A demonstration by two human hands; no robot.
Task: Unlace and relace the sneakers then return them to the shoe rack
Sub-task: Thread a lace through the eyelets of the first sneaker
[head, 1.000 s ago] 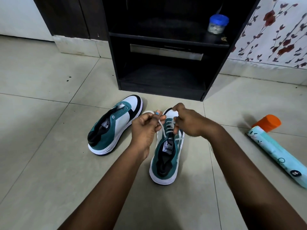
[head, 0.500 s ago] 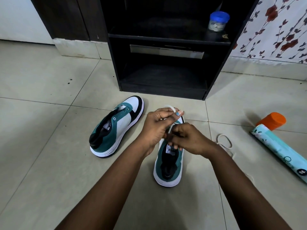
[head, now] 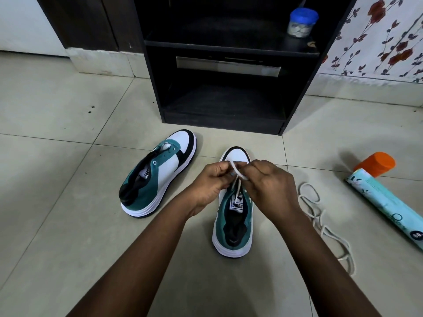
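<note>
A: Start nearest. What sits under the wrists?

B: The near sneaker (head: 233,216), heel toward the person, white toe pointing away toward the rack. Its long axis runs straight out between the two forearms, so both hands reach it about equally.

A: And the hands?

B: They meet over the front half of that shoe. The left hand (head: 211,183) has its fingers curled, pinching a loop of white lace (head: 237,173). The right hand (head: 269,186) is curled too, gripping the same lace from the other side. The lace drops from their fingers down to the eyelets above the tongue.

A: So which step is this, do you think?

B: Working the lace through the upper eyelets, I'd say; whether it is going out or in I cannot tell.

A: Anything beside them?

B: Right of the right hand, a loose lace (head: 320,220) lies coiled on the floor, with a pale tube (head: 386,202) beyond it. Left of the left hand lies the other sneaker (head: 160,172), angled, showing no lace.

A: Further out?

B: The black shoe rack (head: 229,110), straight ahead of the toe, lower shelf bare.
</note>
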